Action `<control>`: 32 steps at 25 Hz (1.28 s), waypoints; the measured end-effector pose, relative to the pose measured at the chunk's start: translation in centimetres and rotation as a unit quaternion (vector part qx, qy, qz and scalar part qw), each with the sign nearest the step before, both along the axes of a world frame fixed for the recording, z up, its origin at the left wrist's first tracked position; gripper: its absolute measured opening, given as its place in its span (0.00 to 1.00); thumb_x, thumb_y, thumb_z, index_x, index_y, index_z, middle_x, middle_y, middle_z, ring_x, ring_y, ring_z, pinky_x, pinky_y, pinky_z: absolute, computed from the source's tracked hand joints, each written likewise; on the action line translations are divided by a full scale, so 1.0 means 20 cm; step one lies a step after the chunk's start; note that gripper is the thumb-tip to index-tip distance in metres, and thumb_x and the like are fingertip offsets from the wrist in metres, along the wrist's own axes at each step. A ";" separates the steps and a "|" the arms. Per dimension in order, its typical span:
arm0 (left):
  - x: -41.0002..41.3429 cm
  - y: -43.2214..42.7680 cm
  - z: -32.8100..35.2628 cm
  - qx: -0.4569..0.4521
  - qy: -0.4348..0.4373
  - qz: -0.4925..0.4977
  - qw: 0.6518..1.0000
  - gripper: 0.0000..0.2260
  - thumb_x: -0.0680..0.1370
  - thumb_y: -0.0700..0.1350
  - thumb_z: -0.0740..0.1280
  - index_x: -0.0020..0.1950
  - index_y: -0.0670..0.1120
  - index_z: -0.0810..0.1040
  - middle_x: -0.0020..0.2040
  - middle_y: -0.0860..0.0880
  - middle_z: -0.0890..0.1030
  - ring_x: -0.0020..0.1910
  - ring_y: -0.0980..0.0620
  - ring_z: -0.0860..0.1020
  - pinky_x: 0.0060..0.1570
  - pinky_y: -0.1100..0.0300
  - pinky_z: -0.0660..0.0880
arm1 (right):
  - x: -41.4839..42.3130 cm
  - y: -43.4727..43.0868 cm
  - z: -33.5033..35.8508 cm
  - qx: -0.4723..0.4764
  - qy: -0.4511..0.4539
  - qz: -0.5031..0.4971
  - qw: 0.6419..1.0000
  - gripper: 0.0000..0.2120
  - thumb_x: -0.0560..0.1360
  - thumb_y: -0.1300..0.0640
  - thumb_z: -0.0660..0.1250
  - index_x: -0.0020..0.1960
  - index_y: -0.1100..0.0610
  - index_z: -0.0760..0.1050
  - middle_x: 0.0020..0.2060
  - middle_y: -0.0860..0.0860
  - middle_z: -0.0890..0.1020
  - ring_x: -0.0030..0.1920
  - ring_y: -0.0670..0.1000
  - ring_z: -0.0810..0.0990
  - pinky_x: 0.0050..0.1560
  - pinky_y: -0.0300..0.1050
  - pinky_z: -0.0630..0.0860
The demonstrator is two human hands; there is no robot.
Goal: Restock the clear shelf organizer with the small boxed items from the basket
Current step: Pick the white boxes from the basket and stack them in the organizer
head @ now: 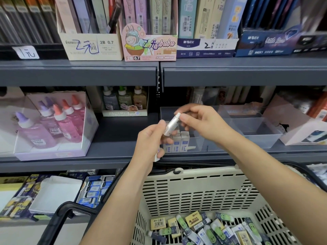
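Observation:
A small white boxed item (172,125) is held up in front of the middle shelf, tilted. My left hand (150,138) grips its lower end and also holds another small white box (158,154) under its fingers. My right hand (198,123) pinches the upper end. Just behind them stands the clear shelf organizer (247,126), with a row of white-and-blue boxes (178,143) upright in its left front corner. The beige plastic basket (194,188) sits below, with several small boxed erasers (208,228) loose in its bottom.
A display box of pink and purple glue bottles (51,124) stands left on the same shelf. A white carton (300,128) stands right of the organizer. Pencil-lead boxes (150,41) fill the shelf above. Eraser packs (95,190) lie on the lower shelf. The basket's black handle (60,220) hangs at lower left.

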State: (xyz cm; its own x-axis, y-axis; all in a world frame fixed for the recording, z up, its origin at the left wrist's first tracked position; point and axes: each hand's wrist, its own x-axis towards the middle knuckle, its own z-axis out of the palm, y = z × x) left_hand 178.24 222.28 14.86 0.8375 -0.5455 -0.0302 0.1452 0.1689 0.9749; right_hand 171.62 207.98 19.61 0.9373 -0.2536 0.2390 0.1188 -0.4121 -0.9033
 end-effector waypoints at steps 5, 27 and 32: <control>0.00 0.00 -0.01 0.013 -0.042 -0.012 0.999 0.04 0.75 0.44 0.69 0.48 0.50 0.82 0.35 0.52 0.81 0.30 0.58 0.75 0.19 0.67 0.60 | 0.00 -0.03 -0.01 0.013 0.024 -0.030 0.999 0.07 0.75 0.62 0.65 0.53 0.56 0.77 0.35 0.47 0.82 0.32 0.39 0.79 0.33 0.27 0.70; 0.08 0.01 -0.04 -0.037 -0.067 0.133 0.988 0.07 0.80 0.40 0.61 0.54 0.51 0.71 0.52 0.51 0.81 0.46 0.57 0.82 0.42 0.62 0.79 | 0.10 -0.15 -0.19 -0.233 0.159 -0.097 0.954 0.07 0.76 0.56 0.65 0.49 0.51 0.81 0.49 0.47 0.83 0.52 0.47 0.79 0.55 0.39 0.73; 0.08 0.00 -0.05 -0.032 -0.058 0.084 0.994 0.12 0.79 0.36 0.58 0.57 0.48 0.75 0.48 0.53 0.83 0.47 0.59 0.81 0.46 0.64 0.77 | 0.08 -0.12 -0.15 -0.267 0.138 -0.121 0.946 0.08 0.75 0.54 0.64 0.51 0.50 0.81 0.49 0.45 0.83 0.50 0.46 0.78 0.54 0.40 0.73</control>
